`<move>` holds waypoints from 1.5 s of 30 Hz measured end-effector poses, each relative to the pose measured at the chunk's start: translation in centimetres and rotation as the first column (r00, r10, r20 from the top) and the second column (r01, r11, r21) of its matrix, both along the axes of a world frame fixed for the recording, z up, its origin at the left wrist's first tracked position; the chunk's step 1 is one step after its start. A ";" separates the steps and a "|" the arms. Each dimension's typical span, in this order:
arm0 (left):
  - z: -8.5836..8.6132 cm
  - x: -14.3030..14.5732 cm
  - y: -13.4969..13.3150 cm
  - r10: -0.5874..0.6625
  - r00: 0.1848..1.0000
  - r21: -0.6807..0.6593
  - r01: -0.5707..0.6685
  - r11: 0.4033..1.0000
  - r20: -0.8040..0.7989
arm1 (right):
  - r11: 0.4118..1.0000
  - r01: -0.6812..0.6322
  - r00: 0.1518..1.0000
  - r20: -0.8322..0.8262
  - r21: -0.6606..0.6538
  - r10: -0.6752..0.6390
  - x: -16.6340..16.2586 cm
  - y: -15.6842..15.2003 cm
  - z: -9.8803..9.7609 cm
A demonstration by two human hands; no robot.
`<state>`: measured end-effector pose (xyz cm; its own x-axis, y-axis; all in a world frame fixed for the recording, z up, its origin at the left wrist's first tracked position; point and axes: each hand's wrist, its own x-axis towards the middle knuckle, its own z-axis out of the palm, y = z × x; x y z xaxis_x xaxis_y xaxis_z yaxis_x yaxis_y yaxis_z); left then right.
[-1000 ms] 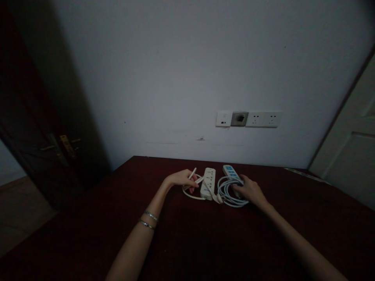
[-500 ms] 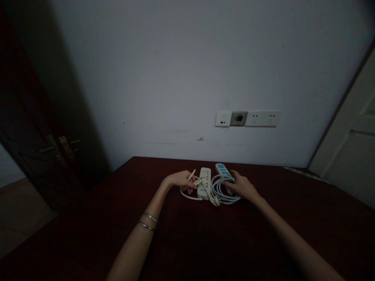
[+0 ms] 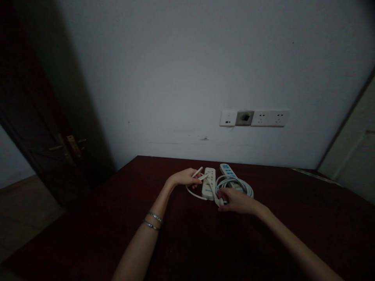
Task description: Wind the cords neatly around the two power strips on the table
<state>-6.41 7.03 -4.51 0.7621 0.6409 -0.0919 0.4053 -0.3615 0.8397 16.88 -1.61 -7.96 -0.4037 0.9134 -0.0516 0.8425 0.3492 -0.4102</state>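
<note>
A white power strip (image 3: 209, 183) lies on the dark red table, with its white cord (image 3: 197, 195) looping out to the left. My left hand (image 3: 187, 177) is closed on a bundle of that cord beside the strip. My right hand (image 3: 236, 201) pinches the white plug (image 3: 220, 201) at the cord's end, in front of the strip. Just behind my right hand lies a second power strip (image 3: 227, 170) with blue sockets. Its grey-white coiled cord (image 3: 248, 188) rests over and beside it, partly hidden by my right hand.
The table (image 3: 181, 238) reaches back to a pale wall with a row of wall sockets (image 3: 268, 118). A dark door with a brass handle (image 3: 73, 145) stands at the left. A pale door (image 3: 351, 152) is at the right.
My right hand has left the coiled grey-white cord and moved toward me onto the white plug. The coil has shifted right. My left hand keeps hold of the white cord. The view has turned slightly left.
</note>
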 end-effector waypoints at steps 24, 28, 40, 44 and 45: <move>1.9 -1.0 -0.7 0.015 0.991 -0.004 -0.014 1.000 0.134 | 0.998 0.028 0.903 -0.429 0.060 0.001 0.4 0.1 2.0; 2.6 -0.6 -1.3 -0.071 0.982 0.037 0.066 0.997 0.173 | 0.993 0.097 0.696 -0.709 -0.070 -0.118 -0.5 0.3 1.9; 3.0 2.2 -3.2 -0.209 0.954 0.034 0.207 0.978 0.214 | 0.931 0.300 0.760 -0.642 0.207 -0.102 -2.6 0.2 0.7; 2.8 2.8 -3.6 -0.215 0.970 0.064 0.209 0.976 0.111 | 0.973 0.192 0.426 -0.883 -0.125 -0.197 -3.5 0.1 0.8; 2.8 3.0 -3.7 -0.205 0.976 0.084 0.199 0.976 0.069 | 0.967 0.142 0.341 -0.907 -0.210 -0.247 -3.6 0.1 0.9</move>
<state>-3.46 3.34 -1.74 0.8793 0.4761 0.0152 0.2528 -0.4934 0.8322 13.32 -1.49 -7.03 -0.0554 0.9862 0.1558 -0.0445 0.1534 -0.9872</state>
